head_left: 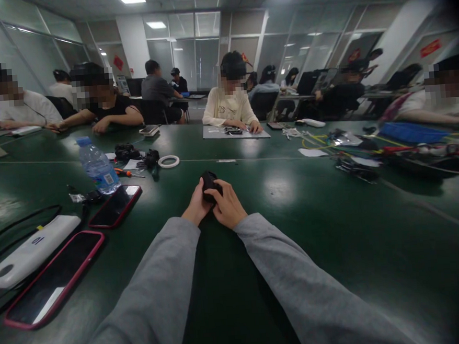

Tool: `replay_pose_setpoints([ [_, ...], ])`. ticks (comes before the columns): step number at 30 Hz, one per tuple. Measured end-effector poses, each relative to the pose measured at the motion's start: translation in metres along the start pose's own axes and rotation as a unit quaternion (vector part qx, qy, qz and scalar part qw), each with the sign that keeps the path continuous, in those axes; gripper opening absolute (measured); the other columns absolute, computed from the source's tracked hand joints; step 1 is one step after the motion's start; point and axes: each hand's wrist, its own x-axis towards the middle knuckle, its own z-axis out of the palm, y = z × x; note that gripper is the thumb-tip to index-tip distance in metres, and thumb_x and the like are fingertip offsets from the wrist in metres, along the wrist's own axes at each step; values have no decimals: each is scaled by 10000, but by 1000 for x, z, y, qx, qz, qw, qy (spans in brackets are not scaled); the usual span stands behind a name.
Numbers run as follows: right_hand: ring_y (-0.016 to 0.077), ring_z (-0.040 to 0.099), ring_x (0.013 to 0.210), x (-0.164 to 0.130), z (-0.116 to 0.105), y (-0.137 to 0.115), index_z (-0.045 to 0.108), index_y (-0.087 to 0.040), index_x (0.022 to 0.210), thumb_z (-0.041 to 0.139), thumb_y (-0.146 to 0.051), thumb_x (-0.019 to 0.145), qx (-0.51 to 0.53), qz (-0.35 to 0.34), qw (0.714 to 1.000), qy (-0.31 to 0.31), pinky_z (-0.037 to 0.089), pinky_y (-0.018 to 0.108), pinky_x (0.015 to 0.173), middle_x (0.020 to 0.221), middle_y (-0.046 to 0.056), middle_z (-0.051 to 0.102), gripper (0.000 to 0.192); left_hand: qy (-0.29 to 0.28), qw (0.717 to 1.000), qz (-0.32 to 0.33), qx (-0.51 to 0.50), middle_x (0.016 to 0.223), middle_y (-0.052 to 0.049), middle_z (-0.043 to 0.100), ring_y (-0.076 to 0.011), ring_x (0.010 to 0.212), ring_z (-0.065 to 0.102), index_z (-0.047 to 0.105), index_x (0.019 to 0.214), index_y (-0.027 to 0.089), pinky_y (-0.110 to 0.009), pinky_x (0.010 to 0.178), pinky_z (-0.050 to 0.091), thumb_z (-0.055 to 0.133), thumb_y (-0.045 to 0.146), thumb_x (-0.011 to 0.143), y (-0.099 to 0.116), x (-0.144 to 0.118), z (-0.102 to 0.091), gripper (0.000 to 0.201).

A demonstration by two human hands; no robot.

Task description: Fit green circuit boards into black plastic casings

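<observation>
Both of my hands are around a small black rounded object (208,179), held over the middle of the green table (296,225). My left hand (196,203) wraps it from the left side. My right hand (228,204) grips its right side, with the fingers bent over the near face. The hands cover much of the object, so its exact kind does not show. Beyond it to the left, a white ring of tape (168,161) lies flat on the table.
To the left are a water bottle (99,168), two phones in red cases (116,206), a white device (34,251) with a black cable and an orange-handled screwdriver (124,172). Cables and a blue item (413,132) lie to the right. A person (227,106) sits opposite.
</observation>
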Motion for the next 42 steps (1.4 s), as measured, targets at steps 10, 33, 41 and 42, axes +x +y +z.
replay_pose_setpoints([
  [10, 288, 450, 1181, 0, 5, 6, 420, -222, 1341, 565, -326, 865, 22, 73, 997, 2, 475, 464, 932, 1376, 151, 260, 508, 46, 986, 147, 55, 968, -52, 632, -167, 842, 644, 503, 1146, 221, -299, 763, 529, 632, 468, 805, -4, 2, 3, 440],
  [33, 249, 419, 1204, 2, -1, 10, 457, -184, 1277, 554, -388, 848, 105, 151, 969, 167, 431, 442, 1002, 1229, 135, 428, 485, 80, 991, 94, 44, 872, -39, 670, -132, 667, 637, 554, 1162, 211, -248, 612, 504, 485, 569, 861, 1, 11, -5, 473],
  [41, 214, 503, 1127, 0, 14, 33, 455, -157, 1291, 428, -418, 898, 178, 217, 945, 168, 431, 397, 984, 1214, 124, 522, 473, 42, 996, 80, 13, 906, -79, 689, -170, 747, 667, 557, 1166, 169, -282, 656, 523, 449, 563, 881, 3, 9, -5, 498],
  [42, 210, 520, 1105, 0, 18, 39, 450, -152, 1291, 419, -405, 891, 201, 239, 936, 161, 443, 393, 968, 1199, 122, 537, 475, 31, 996, 80, 12, 920, -88, 691, -174, 767, 671, 557, 1168, 163, -289, 675, 528, 440, 564, 885, 3, 9, -6, 505],
])
